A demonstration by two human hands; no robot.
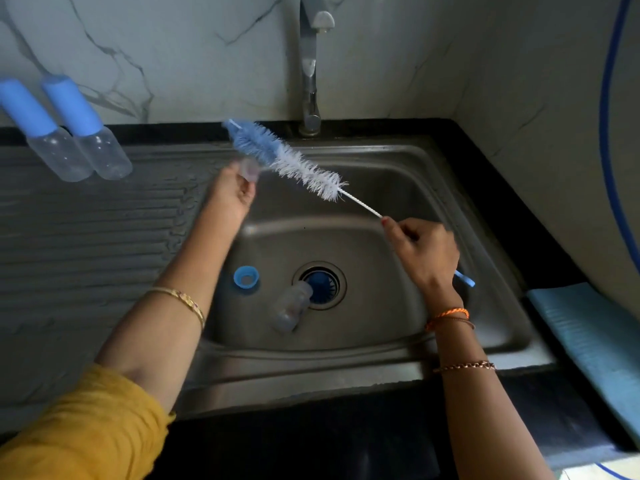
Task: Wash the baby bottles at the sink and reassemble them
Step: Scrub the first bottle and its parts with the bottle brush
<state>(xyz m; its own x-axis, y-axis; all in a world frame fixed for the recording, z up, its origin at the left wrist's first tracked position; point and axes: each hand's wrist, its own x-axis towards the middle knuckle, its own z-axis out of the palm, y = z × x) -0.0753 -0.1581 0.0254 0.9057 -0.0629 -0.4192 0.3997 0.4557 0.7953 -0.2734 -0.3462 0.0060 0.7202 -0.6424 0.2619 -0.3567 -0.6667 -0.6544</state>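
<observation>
My right hand (420,258) grips the bottle brush (289,161) by its wire stem, long axis running up-left across frame centre. Left hand (232,195) pinches a small clear teat (250,168), touching the bristles. Open bottle (292,306) lies by the drain, lower centre.

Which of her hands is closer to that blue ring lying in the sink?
The left. The left hand is up above the blue ring, pinching a small clear piece. The right hand holds the brush handle across the basin, beyond the drain.
</observation>
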